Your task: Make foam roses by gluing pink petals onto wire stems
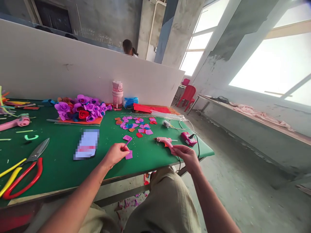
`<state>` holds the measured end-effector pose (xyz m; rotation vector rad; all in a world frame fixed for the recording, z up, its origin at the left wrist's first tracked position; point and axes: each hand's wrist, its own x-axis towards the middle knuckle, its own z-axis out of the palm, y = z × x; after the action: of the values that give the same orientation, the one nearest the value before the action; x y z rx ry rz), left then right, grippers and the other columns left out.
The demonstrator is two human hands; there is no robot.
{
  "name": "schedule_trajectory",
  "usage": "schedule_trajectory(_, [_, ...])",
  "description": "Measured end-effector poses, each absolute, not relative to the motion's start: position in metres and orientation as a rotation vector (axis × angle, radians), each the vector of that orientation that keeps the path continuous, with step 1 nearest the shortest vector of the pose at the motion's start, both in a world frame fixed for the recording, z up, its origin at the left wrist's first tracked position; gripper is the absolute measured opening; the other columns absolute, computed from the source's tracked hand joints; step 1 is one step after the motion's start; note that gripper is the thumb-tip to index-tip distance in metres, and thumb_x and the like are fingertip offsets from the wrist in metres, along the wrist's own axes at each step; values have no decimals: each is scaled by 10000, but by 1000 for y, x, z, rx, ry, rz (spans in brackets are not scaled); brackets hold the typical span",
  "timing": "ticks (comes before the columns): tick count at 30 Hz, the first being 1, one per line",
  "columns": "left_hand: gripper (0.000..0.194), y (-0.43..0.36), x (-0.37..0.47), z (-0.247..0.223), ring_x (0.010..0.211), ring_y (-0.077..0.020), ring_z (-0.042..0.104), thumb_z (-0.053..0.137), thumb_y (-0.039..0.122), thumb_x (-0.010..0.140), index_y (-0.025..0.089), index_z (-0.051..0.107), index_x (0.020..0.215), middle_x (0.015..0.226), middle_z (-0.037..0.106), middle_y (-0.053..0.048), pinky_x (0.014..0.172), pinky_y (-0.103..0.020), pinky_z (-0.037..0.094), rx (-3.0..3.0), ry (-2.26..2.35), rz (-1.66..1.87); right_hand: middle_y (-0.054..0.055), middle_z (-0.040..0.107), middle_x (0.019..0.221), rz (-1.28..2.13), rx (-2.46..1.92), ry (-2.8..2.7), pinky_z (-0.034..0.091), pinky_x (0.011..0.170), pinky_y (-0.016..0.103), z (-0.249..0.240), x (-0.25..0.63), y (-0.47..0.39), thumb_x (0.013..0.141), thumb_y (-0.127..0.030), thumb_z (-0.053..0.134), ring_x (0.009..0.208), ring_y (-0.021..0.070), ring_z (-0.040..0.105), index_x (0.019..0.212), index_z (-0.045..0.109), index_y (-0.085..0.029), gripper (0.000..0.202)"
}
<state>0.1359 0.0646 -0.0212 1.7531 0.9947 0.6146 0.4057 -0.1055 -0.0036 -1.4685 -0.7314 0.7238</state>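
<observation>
My left hand (117, 154) is closed in a pinch at the front of the table, holding a small purple paper piece (129, 141). Another purple paper square (129, 155) shows just under its fingertips. To the right, my right hand (186, 156) has its fingers closed round the handle of a pink glue gun (164, 140), whose nozzle points left. Beyond both hands, loose purple, red, blue and orange paper petals (139, 124) lie scattered. A bunch of paper flowers (84, 108) rests farther back on the left.
On the green table (60, 168) are scissors (36, 158), a phone (86, 144), a pink bottle (117, 96), red paper sheets (150, 108), a white adapter (166, 123) and a pink power strip (188, 138) with cords. A white partition (85, 71) stands behind; a person's head shows beyond it.
</observation>
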Motion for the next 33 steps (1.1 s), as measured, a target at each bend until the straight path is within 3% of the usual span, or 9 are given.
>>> schedule_trajectory(4, [177,64,136,-18,582,-141,529,634,327,579,157,592,560,590,614,1,589,-242,378,1742,971,618,64,709,762,722,-1484,-727,535,743,354,-4,411,-110,603,-419,771,726,199,665,881,695,-163,386])
schedule_trajectory(11, [174,63,136,-16,582,-133,517,637,323,577,156,592,561,562,590,12,591,-236,368,1715,978,612,33,659,709,824,-1467,-677,529,655,315,-7,396,-103,589,-458,768,588,131,599,795,674,-164,371])
schedule_trajectory(17, [173,64,135,-18,593,-139,522,638,323,574,155,598,568,572,595,2,596,-240,363,1728,984,602,46,650,654,665,-1622,-907,484,659,358,-4,365,-98,642,-466,714,631,189,588,619,659,-195,278])
schedule_trajectory(20, [200,64,135,-19,574,-136,512,643,352,576,154,612,575,556,590,6,580,-239,354,1735,996,596,46,682,834,506,-1691,-1223,448,801,373,-4,355,-103,640,-426,716,837,237,600,690,703,-232,200])
schedule_trajectory(23, [221,63,135,-18,561,-131,501,646,373,578,153,623,575,541,583,9,571,-237,346,1737,1018,593,34,681,782,382,-1814,-1205,439,795,361,-4,367,-108,711,-449,640,799,224,608,728,702,-230,228])
schedule_trajectory(25, [221,62,135,-17,557,-132,499,648,373,573,153,628,569,535,582,9,569,-238,345,1733,1028,593,38,689,859,281,-1879,-1156,434,800,354,-5,388,-108,741,-458,595,829,218,609,893,688,-235,286])
schedule_trajectory(26, [216,62,135,-16,556,-133,501,648,369,569,155,628,564,532,582,9,568,-239,346,1732,1029,596,41,684,889,207,-1927,-1128,437,788,347,-6,400,-107,723,-464,604,832,215,608,980,660,-235,349])
schedule_trajectory(29, [186,62,136,-17,563,-143,517,642,346,560,161,621,551,535,593,6,563,-240,353,1738,1026,607,46,675,778,198,-2160,-1016,440,636,312,-11,430,-94,625,-523,649,702,207,605,922,621,-191,446])
schedule_trajectory(33, [147,63,137,-22,576,-148,534,619,314,567,168,600,552,569,612,0,555,-235,363,1790,1025,618,-12,620,576,385,-2258,-1167,366,532,259,-18,443,-69,630,-401,639,593,174,576,722,575,-208,224])
